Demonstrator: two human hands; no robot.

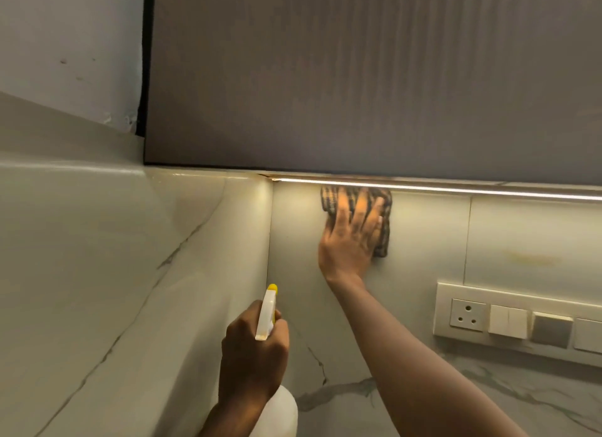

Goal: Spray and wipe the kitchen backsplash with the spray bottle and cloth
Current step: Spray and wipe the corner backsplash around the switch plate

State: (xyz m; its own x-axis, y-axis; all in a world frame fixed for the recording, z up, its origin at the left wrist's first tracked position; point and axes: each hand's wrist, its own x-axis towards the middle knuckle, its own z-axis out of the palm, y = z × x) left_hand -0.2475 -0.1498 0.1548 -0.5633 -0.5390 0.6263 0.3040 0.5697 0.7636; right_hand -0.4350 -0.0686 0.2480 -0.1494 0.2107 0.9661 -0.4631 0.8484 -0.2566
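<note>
The right hand's fingers [362, 208] lie straight and slightly spread, pressing flat on the cloth [385, 238]. The cloth is a dark checked rag, bunched, showing past the fingertips at twelve o'clock and past the palm edge at three o'clock. It is held against the backsplash [423, 241], just under the lit strip [472, 192], a little to three o'clock of the frame's centre. The right hand [350, 238] covers most of it. The bare forearm runs down toward five o'clock.

The left hand's fingers [277, 342] are curled tight round the neck of the spray bottle [265, 319] at six o'clock in the frame. Its head is white with a yellow nozzle [272, 287] pointing toward twelve o'clock, at the corner where the backsplash meets the side wall [130, 273]. The left hand [252, 361] hides the trigger, so whether a finger lies on it cannot be told.

The bottle's pale, cloudy body shows below the wrist; what is in it cannot be told.

The backsplash is glossy pale stone with grey veins, most of them low down, and a faint yellowish smear at three o'clock.

There is one cloth, one bottle and two hands. At four o'clock is one switch plate [456, 290] with one three-pin socket [467, 314] and three switches, the last cut by the frame edge. A grey ribbed cabinet [358, 78] fills twelve o'clock.
</note>
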